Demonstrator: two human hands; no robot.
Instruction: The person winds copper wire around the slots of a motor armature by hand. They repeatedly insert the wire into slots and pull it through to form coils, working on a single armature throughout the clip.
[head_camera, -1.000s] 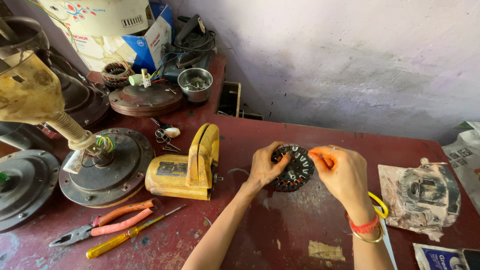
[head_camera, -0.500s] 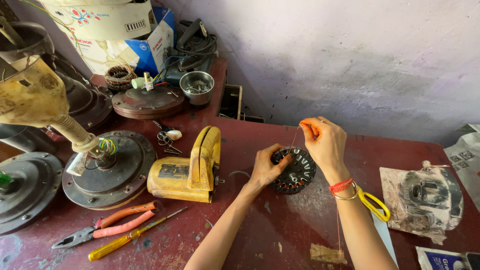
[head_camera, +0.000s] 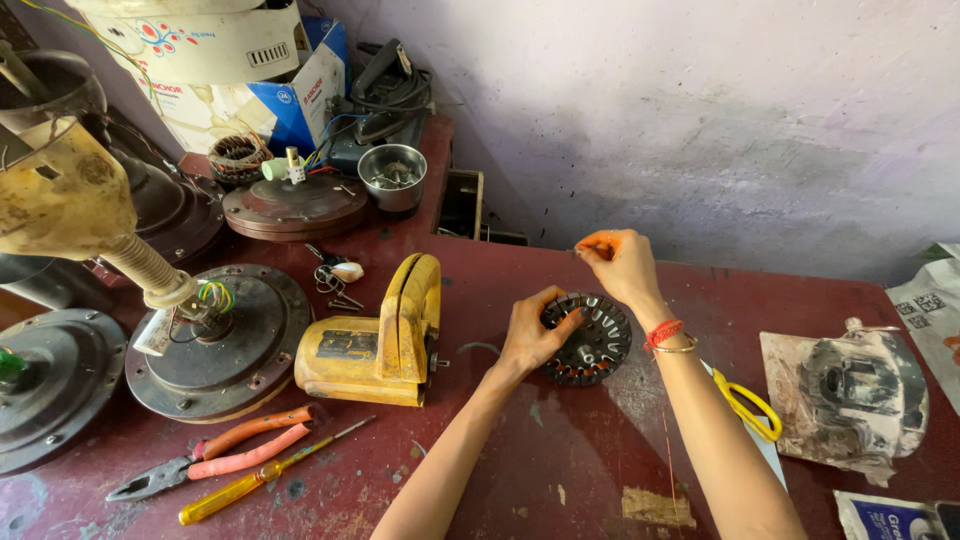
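Note:
A round black slotted motor stator (head_camera: 592, 340) lies on the dark red workbench (head_camera: 560, 460). My left hand (head_camera: 532, 335) grips its left rim, thumb over the top. Raised just above and behind the stator, my right hand (head_camera: 620, 265) has its fingertips pinched together on a thin copper wire; a fine strand runs down along my right forearm toward the bench. A red thread and a bangle circle my right wrist.
A yellow power tool (head_camera: 378, 340) lies left of the stator. Pliers (head_camera: 215, 460) and a yellow screwdriver (head_camera: 250, 488) lie at the front left. Fan motor housings (head_camera: 225, 340), a steel bowl (head_camera: 392, 175) and boxes fill the left and back. Yellow scissors (head_camera: 748, 405) and a metal part on paper (head_camera: 850, 385) lie right.
My right hand has risen from beside the stator and moved back toward the wall, drawing the wire with it. My left hand has stayed on the stator's rim.

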